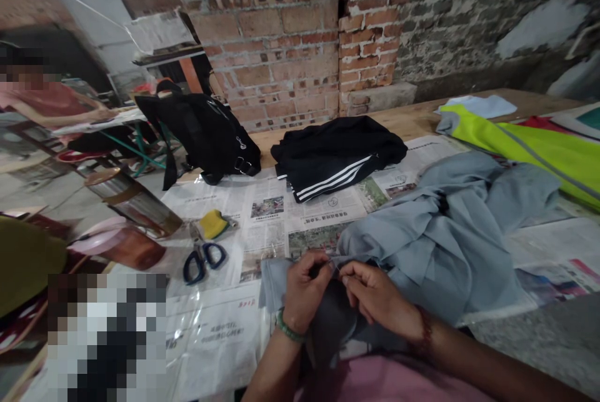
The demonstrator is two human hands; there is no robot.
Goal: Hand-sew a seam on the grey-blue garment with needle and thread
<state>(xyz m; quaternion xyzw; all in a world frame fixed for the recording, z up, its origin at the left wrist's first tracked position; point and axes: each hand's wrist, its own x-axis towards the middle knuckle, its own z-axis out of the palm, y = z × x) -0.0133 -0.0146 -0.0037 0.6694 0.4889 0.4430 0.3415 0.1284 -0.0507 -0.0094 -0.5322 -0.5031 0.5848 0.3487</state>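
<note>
A crumpled grey garment spreads over the table, and part of it hangs down in front of me. My left hand is closed, pinching a fold of its cloth between thumb and forefinger. Just to the right, my right hand is also closed, its fingertips close to that fold. Between those fingertips is a thin pale sliver that looks like a sewing needle; it is too small to see clearly. Blue-handled scissors lie left of my hands, beside a yellow-green sponge-like pad.
Newspaper under clear plastic covers the table. A lidded cup and a steel flask stand left. Behind lie a black bag, folded black clothing and a neon-yellow garment. Another person sits far left.
</note>
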